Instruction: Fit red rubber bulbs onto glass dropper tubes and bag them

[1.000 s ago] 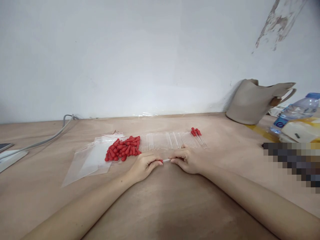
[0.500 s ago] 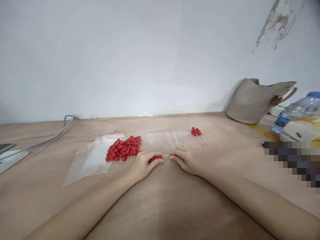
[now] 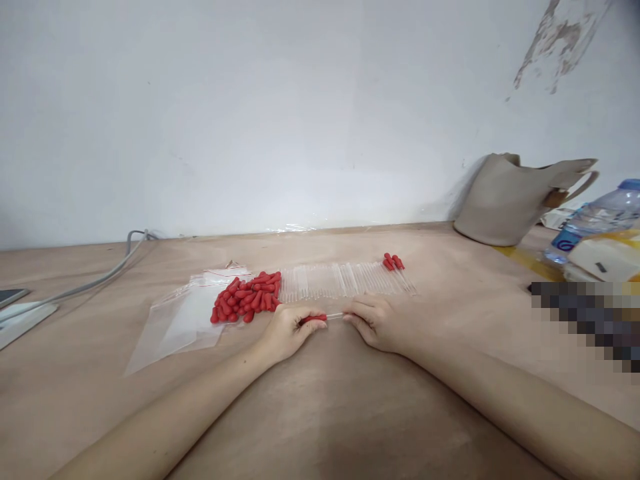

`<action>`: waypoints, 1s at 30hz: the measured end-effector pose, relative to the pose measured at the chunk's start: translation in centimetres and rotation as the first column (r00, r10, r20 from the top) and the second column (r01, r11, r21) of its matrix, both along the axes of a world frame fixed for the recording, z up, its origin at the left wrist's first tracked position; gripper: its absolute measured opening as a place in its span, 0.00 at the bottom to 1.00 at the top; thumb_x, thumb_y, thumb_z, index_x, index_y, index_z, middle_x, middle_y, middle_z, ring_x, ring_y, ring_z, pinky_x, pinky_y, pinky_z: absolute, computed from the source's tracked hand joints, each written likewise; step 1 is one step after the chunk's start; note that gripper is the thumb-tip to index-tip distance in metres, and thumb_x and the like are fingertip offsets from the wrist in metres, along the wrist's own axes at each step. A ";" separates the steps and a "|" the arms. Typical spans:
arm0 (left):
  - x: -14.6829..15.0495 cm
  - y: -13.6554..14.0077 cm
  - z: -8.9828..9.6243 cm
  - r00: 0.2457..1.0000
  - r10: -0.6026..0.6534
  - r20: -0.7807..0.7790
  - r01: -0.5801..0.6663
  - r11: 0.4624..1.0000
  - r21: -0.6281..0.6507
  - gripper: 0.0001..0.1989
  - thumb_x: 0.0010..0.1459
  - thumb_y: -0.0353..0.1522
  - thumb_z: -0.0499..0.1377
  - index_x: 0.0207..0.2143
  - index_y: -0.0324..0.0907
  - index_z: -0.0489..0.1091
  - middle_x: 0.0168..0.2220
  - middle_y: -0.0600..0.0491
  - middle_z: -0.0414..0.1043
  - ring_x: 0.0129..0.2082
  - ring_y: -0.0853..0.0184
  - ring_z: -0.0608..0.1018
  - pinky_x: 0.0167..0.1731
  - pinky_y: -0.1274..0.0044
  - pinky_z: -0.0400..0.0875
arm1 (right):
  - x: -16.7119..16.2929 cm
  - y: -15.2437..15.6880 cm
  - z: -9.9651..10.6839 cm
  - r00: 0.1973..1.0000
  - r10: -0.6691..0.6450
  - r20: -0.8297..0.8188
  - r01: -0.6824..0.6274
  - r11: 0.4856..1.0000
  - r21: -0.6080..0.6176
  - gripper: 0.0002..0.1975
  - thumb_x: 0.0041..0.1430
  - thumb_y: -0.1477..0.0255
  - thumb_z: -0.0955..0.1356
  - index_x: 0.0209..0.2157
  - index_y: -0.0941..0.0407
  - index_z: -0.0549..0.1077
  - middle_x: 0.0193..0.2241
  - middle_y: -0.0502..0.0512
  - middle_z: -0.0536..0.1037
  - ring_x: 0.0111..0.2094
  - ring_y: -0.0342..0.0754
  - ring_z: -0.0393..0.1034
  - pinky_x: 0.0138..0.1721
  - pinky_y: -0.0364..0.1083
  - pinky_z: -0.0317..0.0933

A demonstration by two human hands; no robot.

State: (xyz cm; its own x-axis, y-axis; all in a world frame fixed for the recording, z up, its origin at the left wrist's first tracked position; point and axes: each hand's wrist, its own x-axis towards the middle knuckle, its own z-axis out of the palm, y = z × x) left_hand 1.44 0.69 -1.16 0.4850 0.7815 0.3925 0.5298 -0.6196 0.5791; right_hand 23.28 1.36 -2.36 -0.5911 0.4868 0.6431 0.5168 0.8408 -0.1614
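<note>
Left hand (image 3: 287, 331) loosened around red bulb (image 3: 315, 319), right hand (image 3: 379, 324) pinching tube (image 3: 335, 316)

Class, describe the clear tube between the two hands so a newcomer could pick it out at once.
Below the pale wall, find the row of clear tubes on the brown table. Nearer the viewer, the left hand holds a red bulb and the right hand grips the clear tube meeting it. Unlike those in the row, this one is held and points sideways.
</note>
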 end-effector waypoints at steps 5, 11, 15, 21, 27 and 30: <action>0.1 -0.2 -0.1 1.000 -0.003 -0.013 0.004 1.000 0.016 0.09 0.56 0.35 0.56 0.35 0.41 0.74 0.30 0.53 0.76 0.28 0.69 0.75 0.29 0.79 0.67 | -0.3 -0.3 0.2 1.000 -0.009 0.000 0.009 0.999 0.044 0.11 0.61 0.74 0.58 0.29 0.58 0.70 0.22 0.53 0.71 0.25 0.43 0.60 0.28 0.43 0.54; 0.1 -0.5 0.3 0.996 -0.040 -0.085 0.047 0.996 0.076 0.08 0.57 0.34 0.56 0.36 0.41 0.73 0.30 0.54 0.76 0.30 0.69 0.75 0.30 0.79 0.67 | -0.5 -0.4 -0.2 0.999 0.005 0.041 -0.005 1.000 0.015 0.12 0.61 0.73 0.57 0.28 0.58 0.69 0.22 0.53 0.70 0.25 0.43 0.60 0.28 0.42 0.54; 0.1 -0.5 0.4 0.994 -0.049 -0.093 0.057 0.995 0.084 0.09 0.57 0.34 0.55 0.36 0.42 0.73 0.30 0.54 0.76 0.29 0.69 0.75 0.30 0.79 0.67 | -0.7 -0.5 -0.2 0.999 -0.018 0.050 0.017 1.000 0.013 0.13 0.61 0.73 0.57 0.26 0.58 0.68 0.21 0.52 0.70 0.24 0.42 0.60 0.28 0.42 0.53; 0.1 -0.3 0.2 0.993 -0.032 -0.113 0.046 0.992 0.118 0.09 0.57 0.34 0.55 0.35 0.41 0.73 0.28 0.54 0.76 0.28 0.69 0.75 0.29 0.80 0.66 | -1.1 -0.6 0.2 0.996 -0.062 0.063 0.065 0.997 -0.052 0.14 0.61 0.71 0.58 0.25 0.58 0.69 0.21 0.52 0.71 0.24 0.42 0.62 0.28 0.41 0.53; 0.0 -0.3 0.1 0.991 -0.060 -0.116 0.079 0.983 0.164 0.09 0.58 0.33 0.54 0.36 0.40 0.73 0.30 0.53 0.76 0.28 0.69 0.75 0.31 0.79 0.66 | -1.3 -0.3 0.2 0.998 -0.007 0.061 0.017 0.985 -0.172 0.13 0.61 0.72 0.58 0.27 0.57 0.70 0.23 0.51 0.73 0.25 0.41 0.63 0.28 0.40 0.52; 0.1 -0.3 0.3 0.991 -0.064 -0.118 0.082 0.985 0.154 0.09 0.58 0.34 0.54 0.35 0.40 0.73 0.29 0.53 0.75 0.28 0.69 0.74 0.30 0.79 0.66 | -1.3 -0.4 0.3 0.994 -0.025 0.106 0.048 0.973 -0.225 0.14 0.61 0.71 0.58 0.25 0.57 0.70 0.22 0.50 0.72 0.24 0.41 0.62 0.27 0.41 0.51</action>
State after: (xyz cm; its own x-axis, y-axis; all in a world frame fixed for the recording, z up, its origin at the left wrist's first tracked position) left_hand 1.53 0.36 -0.89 0.5864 0.6746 0.4484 0.5356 -0.7382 0.4101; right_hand 22.01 1.00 -2.02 -0.6271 0.6354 0.4505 0.5702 0.7685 -0.2902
